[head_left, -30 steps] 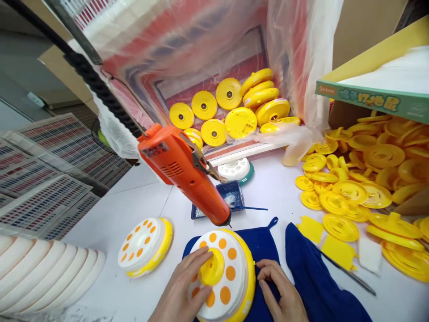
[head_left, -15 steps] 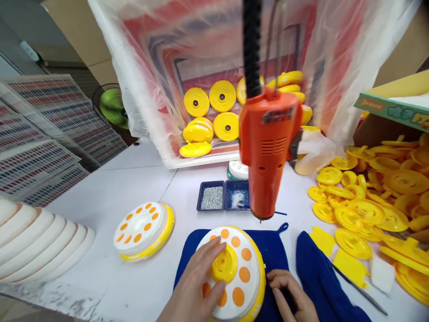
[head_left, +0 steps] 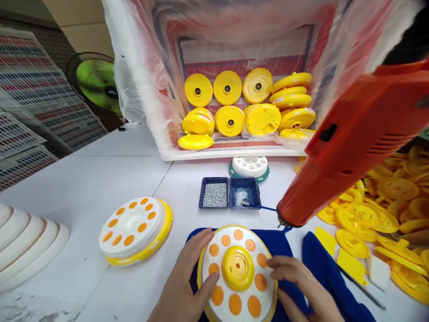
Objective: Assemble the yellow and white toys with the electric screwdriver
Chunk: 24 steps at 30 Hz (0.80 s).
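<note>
A round white toy disc (head_left: 236,286) with orange dots, a yellow centre cap (head_left: 237,267) and a yellow rim lies on a dark blue cloth (head_left: 279,241). My left hand (head_left: 189,284) grips it along its left side, thumb resting on the face near the dots. At the right edge, my right hand (head_left: 303,284) holds it with bent fingers, fingertips touching the face and rim. An orange-red electric screwdriver (head_left: 351,152) hangs tilted above and right of the disc, its tip apart from it.
A similar disc (head_left: 132,228) leans at left beside stacked white rings (head_left: 30,250). Two small trays hold silver screws (head_left: 215,195) and white grease (head_left: 241,197) with a brush. Behind is a plastic-lined box (head_left: 214,155) of yellow discs; loose yellow parts (head_left: 365,214) pile at right.
My right hand has come up from beside the disc onto its right edge. The left hand has slid off the centre to the left side. The screwdriver has swung right and tilted.
</note>
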Each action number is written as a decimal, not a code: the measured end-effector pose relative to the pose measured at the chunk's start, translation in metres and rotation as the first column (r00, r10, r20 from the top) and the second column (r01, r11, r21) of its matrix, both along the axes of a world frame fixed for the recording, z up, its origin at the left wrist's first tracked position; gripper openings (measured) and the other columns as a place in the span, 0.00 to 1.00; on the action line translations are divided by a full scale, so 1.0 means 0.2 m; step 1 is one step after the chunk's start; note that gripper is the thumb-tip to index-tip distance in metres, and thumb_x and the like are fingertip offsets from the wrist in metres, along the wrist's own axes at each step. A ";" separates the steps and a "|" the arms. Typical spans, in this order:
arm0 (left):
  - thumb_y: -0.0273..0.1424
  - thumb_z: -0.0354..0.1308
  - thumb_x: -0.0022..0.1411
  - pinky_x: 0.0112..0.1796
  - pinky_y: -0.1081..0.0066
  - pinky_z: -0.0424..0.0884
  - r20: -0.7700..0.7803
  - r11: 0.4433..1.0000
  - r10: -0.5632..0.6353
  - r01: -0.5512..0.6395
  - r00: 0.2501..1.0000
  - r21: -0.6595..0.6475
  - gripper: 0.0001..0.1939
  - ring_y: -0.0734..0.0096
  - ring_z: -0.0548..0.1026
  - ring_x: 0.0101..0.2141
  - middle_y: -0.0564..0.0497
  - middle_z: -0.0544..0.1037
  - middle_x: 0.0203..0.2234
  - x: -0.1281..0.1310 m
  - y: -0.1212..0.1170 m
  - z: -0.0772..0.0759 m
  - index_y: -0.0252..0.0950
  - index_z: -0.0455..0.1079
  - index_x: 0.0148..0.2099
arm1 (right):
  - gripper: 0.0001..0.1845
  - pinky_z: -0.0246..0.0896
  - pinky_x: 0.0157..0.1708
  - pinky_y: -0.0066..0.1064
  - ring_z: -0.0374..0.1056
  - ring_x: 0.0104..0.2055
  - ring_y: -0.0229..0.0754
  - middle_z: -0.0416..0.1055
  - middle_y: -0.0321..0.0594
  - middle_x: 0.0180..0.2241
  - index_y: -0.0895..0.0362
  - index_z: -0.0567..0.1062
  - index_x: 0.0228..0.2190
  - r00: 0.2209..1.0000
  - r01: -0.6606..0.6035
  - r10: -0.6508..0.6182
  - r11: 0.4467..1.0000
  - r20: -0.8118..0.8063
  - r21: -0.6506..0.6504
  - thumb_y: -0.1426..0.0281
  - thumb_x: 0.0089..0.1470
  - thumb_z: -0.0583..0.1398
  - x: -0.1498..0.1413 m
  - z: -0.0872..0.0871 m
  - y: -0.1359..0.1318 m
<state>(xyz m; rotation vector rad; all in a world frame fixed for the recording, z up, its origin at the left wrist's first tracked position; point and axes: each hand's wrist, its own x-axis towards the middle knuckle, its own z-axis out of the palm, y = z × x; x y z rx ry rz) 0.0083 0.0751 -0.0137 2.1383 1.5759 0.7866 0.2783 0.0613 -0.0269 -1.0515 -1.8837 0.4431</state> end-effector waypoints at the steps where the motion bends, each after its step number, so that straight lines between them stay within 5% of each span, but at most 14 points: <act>1: 0.36 0.54 0.66 0.53 0.57 0.71 0.003 0.999 0.043 -0.043 0.999 0.015 0.25 0.62 0.68 0.59 0.52 0.68 0.61 -0.02 0.00 -0.01 0.55 0.54 0.63 | 0.11 0.74 0.41 0.27 0.76 0.43 0.44 0.78 0.42 0.42 0.51 0.71 0.40 0.996 -0.059 0.059 0.998 0.067 0.007 0.76 0.56 0.59 -0.03 0.04 0.03; 5: 0.35 0.53 0.66 0.51 0.58 0.72 0.002 0.992 0.108 -0.108 0.994 0.061 0.22 0.62 0.71 0.56 0.49 0.71 0.59 -0.12 -0.03 -0.09 0.51 0.58 0.61 | 0.12 0.69 0.52 0.36 0.69 0.55 0.47 0.73 0.44 0.52 0.51 0.69 0.41 0.927 -0.243 0.251 0.968 0.279 -0.062 0.77 0.56 0.59 -0.13 0.12 0.12; 9: 0.33 0.53 0.66 0.50 0.58 0.72 0.003 0.988 0.126 -0.126 0.992 0.085 0.21 0.63 0.72 0.56 0.48 0.72 0.57 -0.19 -0.07 -0.17 0.50 0.60 0.60 | 0.14 0.63 0.57 0.39 0.66 0.57 0.45 0.70 0.40 0.55 0.50 0.65 0.42 0.846 -0.300 0.358 0.932 0.395 -0.203 0.77 0.57 0.61 -0.17 0.09 0.15; 17: 0.33 0.52 0.66 0.48 0.57 0.75 -0.030 0.988 0.137 -0.134 0.990 0.079 0.19 0.62 0.75 0.53 0.47 0.74 0.55 -0.29 -0.11 -0.33 0.48 0.63 0.58 | 0.13 0.64 0.43 0.45 0.68 0.49 0.52 0.71 0.44 0.48 0.52 0.60 0.34 0.881 -0.122 0.171 0.983 0.440 -0.137 0.77 0.54 0.60 -0.24 -0.03 0.12; 24: 0.31 0.50 0.66 0.45 0.54 0.77 -0.155 0.966 0.175 -0.139 0.972 0.218 0.18 0.60 0.76 0.50 0.44 0.75 0.53 -0.34 -0.13 -0.51 0.44 0.62 0.58 | 0.09 0.65 0.44 0.43 0.66 0.53 0.53 0.68 0.47 0.53 0.51 0.62 0.33 0.923 -0.051 0.066 0.997 0.378 -0.050 0.70 0.54 0.60 -0.16 0.01 0.12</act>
